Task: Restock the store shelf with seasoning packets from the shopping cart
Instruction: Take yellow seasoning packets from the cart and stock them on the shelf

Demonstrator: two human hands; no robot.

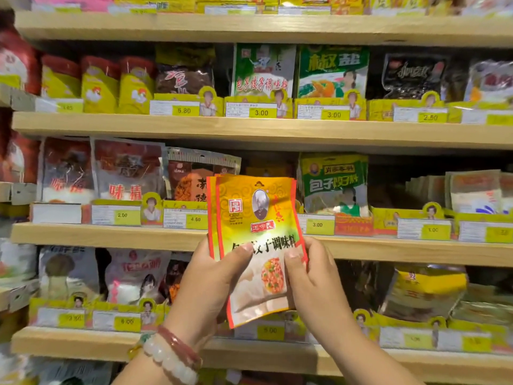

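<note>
Both hands were gripping a small stack of yellow seasoning packets [255, 240], held upright between them. Left hand [211, 282] had its thumb pressed on the front, right hand [313, 279] pinched the other edge, wooden shelf [111, 234] just behind.

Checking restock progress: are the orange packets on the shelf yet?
Not yet: the orange packets are held before the shelf by left hand and right hand.

Yellow-orange seasoning packets [254, 234] edged in red, printed with a grey oval portrait, black characters and pale dumplings. Pale wood-grain shelves [111, 126]. Yellow price tags [261, 113] with black digits. Red and white bead bracelets [172, 357]. Green-and-white packets [334, 70].
</note>
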